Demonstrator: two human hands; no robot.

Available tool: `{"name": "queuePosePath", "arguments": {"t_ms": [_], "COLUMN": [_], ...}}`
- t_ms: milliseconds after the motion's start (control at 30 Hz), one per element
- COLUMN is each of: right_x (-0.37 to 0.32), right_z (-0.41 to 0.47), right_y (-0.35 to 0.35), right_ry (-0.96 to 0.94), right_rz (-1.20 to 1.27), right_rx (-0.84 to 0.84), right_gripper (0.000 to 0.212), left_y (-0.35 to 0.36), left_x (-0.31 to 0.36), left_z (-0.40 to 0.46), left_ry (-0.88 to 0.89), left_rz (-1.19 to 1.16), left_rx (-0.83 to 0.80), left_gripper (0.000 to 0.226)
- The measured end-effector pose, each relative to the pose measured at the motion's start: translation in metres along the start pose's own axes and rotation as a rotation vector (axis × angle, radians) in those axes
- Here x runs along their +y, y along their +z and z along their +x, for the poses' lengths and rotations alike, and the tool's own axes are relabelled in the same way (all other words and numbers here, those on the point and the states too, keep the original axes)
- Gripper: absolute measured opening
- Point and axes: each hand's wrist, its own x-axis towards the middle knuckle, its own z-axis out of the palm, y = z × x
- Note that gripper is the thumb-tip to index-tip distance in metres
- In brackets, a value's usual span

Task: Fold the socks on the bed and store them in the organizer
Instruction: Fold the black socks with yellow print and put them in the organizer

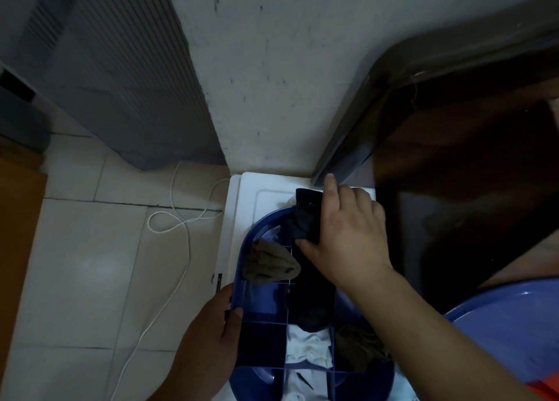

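A round blue organizer with grid compartments stands on a white cabinet top. My left hand grips its left rim. My right hand holds a folded black sock over the organizer's far edge, thumb under it and fingers over it. A brown sock bundle fills a far-left cell. A long dark sock lies across the middle cells. White socks sit in a near cell, and another brown bundle is to their right.
A white cable loops over the tiled floor at left. A grey ribbed appliance stands at the back left against the white wall. A dark wooden bed frame rises at right. A blue basin sits at the lower right.
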Motion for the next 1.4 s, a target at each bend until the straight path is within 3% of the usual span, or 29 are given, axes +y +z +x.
{"name": "queuePosePath", "arguments": {"t_ms": [133, 300, 433, 600, 867, 1100, 1233, 1333, 1400], "right_x": [0.007, 0.021, 0.018, 0.025, 0.013, 0.005, 0.001, 0.000, 0.001], "right_z": [0.005, -0.002, -0.002, -0.005, -0.010, -0.013, -0.026, -0.017, -0.008], "right_y": [0.008, 0.027, 0.028, 0.018, 0.014, 0.023, 0.018, 0.020, 0.024], "right_ry": [-0.212, -0.447, -0.402, -0.352, -0.325, -0.181, -0.241, -0.230, -0.224], "right_rz": [0.132, 0.036, 0.013, 0.165, 0.038, 0.225, 0.097, 0.145, 0.149], "right_rx": [0.179, 0.233, 0.068, -0.167, -0.009, -0.105, -0.107, -0.128, -0.138], "right_gripper": [0.037, 0.017, 0.023, 0.032, 0.017, 0.007, 0.014, 0.006, 0.012], "left_y": [0.001, 0.003, 0.004, 0.003, 0.002, 0.002, 0.002, 0.000, -0.001], "left_x": [0.000, -0.004, -0.004, -0.001, 0.001, 0.008, 0.009, 0.010, 0.009], "left_z": [0.000, 0.002, 0.001, 0.000, -0.001, -0.003, -0.004, -0.005, -0.005], "left_ry": [0.018, 0.017, 0.019, 0.030, 0.005, 0.004, 0.020, 0.024, 0.005], "left_rz": [0.018, 0.036, 0.008, 0.006, 0.047, -0.002, -0.007, 0.007, 0.010], "left_rx": [0.000, 0.014, 0.034, 0.038, 0.034, 0.062, 0.083, 0.068, 0.033], "left_gripper": [0.041, 0.041, 0.045, 0.050, 0.040, 0.047, 0.058, 0.045, 0.039]}}
